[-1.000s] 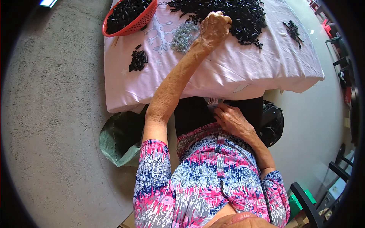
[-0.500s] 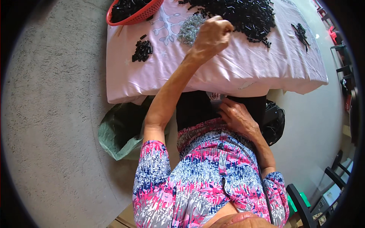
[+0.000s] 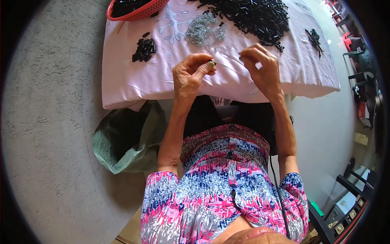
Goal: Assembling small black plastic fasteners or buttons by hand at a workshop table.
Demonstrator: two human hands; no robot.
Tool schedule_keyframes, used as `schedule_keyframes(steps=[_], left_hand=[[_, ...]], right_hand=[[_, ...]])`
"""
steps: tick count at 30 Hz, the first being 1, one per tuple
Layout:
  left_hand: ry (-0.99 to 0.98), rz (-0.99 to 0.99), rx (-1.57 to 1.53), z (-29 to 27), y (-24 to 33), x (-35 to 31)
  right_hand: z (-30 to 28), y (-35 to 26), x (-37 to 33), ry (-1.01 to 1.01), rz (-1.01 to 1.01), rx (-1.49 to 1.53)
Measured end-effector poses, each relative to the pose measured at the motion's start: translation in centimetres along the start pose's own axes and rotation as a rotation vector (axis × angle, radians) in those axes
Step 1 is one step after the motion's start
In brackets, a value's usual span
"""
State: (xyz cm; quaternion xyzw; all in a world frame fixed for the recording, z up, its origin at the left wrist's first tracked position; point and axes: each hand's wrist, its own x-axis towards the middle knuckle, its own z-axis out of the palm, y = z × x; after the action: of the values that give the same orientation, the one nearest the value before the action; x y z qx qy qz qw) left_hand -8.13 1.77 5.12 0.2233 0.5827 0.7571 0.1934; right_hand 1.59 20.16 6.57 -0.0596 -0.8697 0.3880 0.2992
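My left hand [image 3: 190,75] is over the near part of the cloth-covered table [image 3: 134,83], its thumb and forefinger closed on a small black plastic piece [image 3: 213,62]. To its right, my right hand [image 3: 264,69] is raised above the cloth, slightly blurred. Its thumb and fingertips come together in a pinch; anything between them is too small to make out. Just beyond both hands lies a heap of small silvery wire parts [image 3: 201,30]. A wide pile of black plastic pieces [image 3: 260,18] spreads behind it, and a smaller heap of black pieces [image 3: 144,50] sits at the left.
A red plastic basket [image 3: 140,13] of black pieces stands at the table's far left. Some longer dark parts [image 3: 314,40] lie near the right edge. A green woven sack [image 3: 122,144] gapes open on the floor to my left. Dark furniture [image 3: 345,195] lines the right side.
My left hand has drawn back from beside the black pile toward me. My right hand has risen from my lap to above the table. The view has shifted slightly.
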Motion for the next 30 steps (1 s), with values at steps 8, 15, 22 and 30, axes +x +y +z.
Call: schedule_keyframes(steps=[8,15,22,30], left_hand=[[0.018,-0.047,-0.216,-0.6,-0.1,-0.7],[0.022,-0.073,-0.304,0.2,0.4,-1.6],[-0.051,-0.126,-0.329,2.1,0.7,-3.3],[-0.102,-0.124,-0.313,2.6,0.0,-3.8]], right_hand=[[2.6,1.4,2.9,-0.051,-0.003,-0.368],[1.4,-1.6,-0.2,0.025,0.104,0.278],[0.9,-4.1,-3.4,0.016,0.22,0.707],[0.4,-3.5,-4.3,0.035,0.192,0.628]])
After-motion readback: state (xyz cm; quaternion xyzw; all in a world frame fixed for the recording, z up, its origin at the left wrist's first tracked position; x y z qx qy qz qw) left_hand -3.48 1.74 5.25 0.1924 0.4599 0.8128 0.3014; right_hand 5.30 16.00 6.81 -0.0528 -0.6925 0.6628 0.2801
